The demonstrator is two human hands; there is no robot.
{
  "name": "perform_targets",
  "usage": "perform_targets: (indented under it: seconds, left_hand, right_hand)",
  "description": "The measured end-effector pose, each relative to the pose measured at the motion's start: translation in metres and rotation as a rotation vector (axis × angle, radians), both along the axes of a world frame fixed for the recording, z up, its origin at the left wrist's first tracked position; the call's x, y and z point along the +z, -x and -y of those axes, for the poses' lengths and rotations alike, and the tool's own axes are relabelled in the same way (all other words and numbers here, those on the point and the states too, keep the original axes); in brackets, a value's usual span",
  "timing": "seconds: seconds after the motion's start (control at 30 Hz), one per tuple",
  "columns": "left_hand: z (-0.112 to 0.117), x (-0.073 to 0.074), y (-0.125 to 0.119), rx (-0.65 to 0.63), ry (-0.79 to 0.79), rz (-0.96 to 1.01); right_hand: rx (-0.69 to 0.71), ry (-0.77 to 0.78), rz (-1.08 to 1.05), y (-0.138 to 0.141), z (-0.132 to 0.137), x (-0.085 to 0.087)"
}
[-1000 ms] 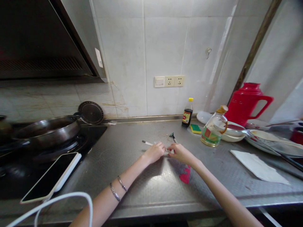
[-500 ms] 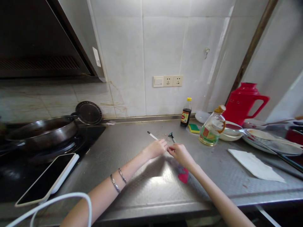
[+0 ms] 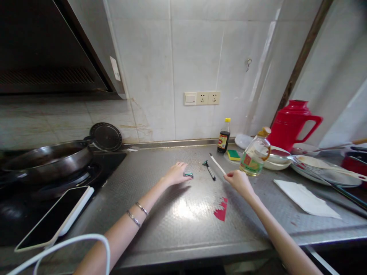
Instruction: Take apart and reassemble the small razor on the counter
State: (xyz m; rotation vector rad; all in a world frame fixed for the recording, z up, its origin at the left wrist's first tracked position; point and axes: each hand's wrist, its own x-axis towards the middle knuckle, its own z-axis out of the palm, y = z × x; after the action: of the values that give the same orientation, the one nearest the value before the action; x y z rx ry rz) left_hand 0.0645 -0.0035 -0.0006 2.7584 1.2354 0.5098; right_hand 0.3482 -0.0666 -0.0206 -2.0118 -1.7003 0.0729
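My right hand (image 3: 238, 182) pinches the near end of a thin white stick with a dark tip (image 3: 217, 163), which slants up and away to the left. Just left of the stick, a razor (image 3: 209, 170) with a dark and silver handle lies on the metal counter. My left hand (image 3: 175, 174) is palm down, its fingers stretched out and apart. Beside its thumb shows a small greenish razor head (image 3: 188, 175); whether the thumb touches it I cannot tell. A torn red scrap (image 3: 221, 210) lies nearer to me on the counter (image 3: 177, 236).
At left are a pan (image 3: 48, 158) on the hob and a phone (image 3: 54, 217) with a white cable. Back right hold a sauce bottle (image 3: 223, 136), sponge (image 3: 233, 154), oil bottle (image 3: 254, 158), red flask (image 3: 289, 126), stacked dishes (image 3: 315, 173) and white paper (image 3: 308, 198).
My hands have moved apart. The white stick has gone from my left hand into my right, further right. The small razor head and the whole razor handle now show.
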Motion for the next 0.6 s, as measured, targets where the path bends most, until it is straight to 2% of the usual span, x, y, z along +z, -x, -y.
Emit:
perform_targets:
  seconds: [0.1, 0.2, 0.33, 0.6]
  left_hand:
    - [-0.004, -0.01, 0.004, 0.048, 0.146, 0.003]
    - [-0.006, -0.019, 0.004, 0.052, 0.199, 0.036]
    - [-0.008, -0.026, 0.0, 0.065, 0.208, 0.075]
    - [-0.011, -0.028, 0.002, 0.067, 0.181, 0.073]
  right_hand:
    - [-0.044, 0.05, 0.045, -0.006, -0.002, -0.004]
    - [-0.055, 0.105, 0.045, -0.005, -0.004, -0.008]
    - [-0.053, 0.149, 0.02, 0.003, -0.005, -0.009]
    - [-0.041, 0.17, 0.062, 0.008, -0.004, -0.008]
